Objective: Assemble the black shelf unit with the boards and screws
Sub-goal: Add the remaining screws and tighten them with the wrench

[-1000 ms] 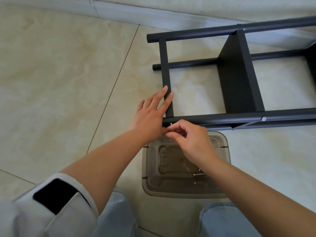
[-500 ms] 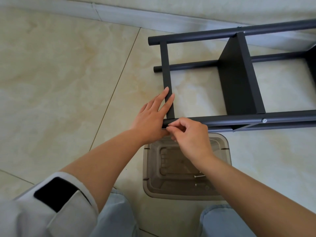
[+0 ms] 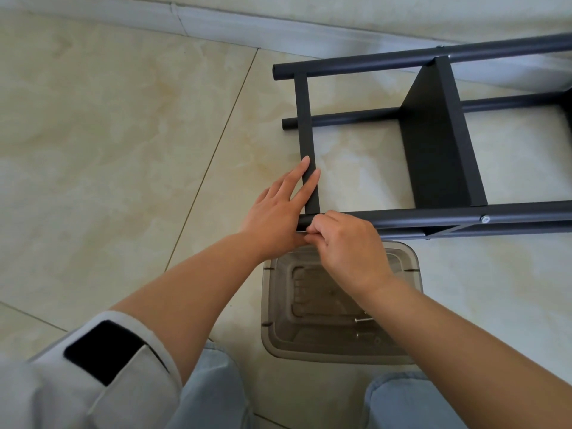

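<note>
The black shelf unit (image 3: pixel 433 61) lies on its side on the tile floor, its round poles running left to right. A narrow end board (image 3: pixel 305 119) spans the poles at the left end, and a wider black board (image 3: pixel 433 144) stands between them further right. My left hand (image 3: pixel 278 209) lies with straight fingers along both sides of the end board's near end. My right hand (image 3: pixel 343 243) has curled fingers pinching a small screw against the end of the near pole (image 3: pixel 433 216); the screw is mostly hidden. A fitted screw head (image 3: pixel 484 219) shows on that pole.
A smoky clear plastic tray (image 3: pixel 411 261) sits on the floor just below the near pole, with a few loose screws (image 3: pixel 363 320) inside. My knees in light jeans frame the bottom edge. A pale skirting board (image 3: pixel 216 23) runs along the wall behind the shelf.
My right hand has moved up from over the tray to the end of the near pole. My left hand has slid slightly further up the end board.
</note>
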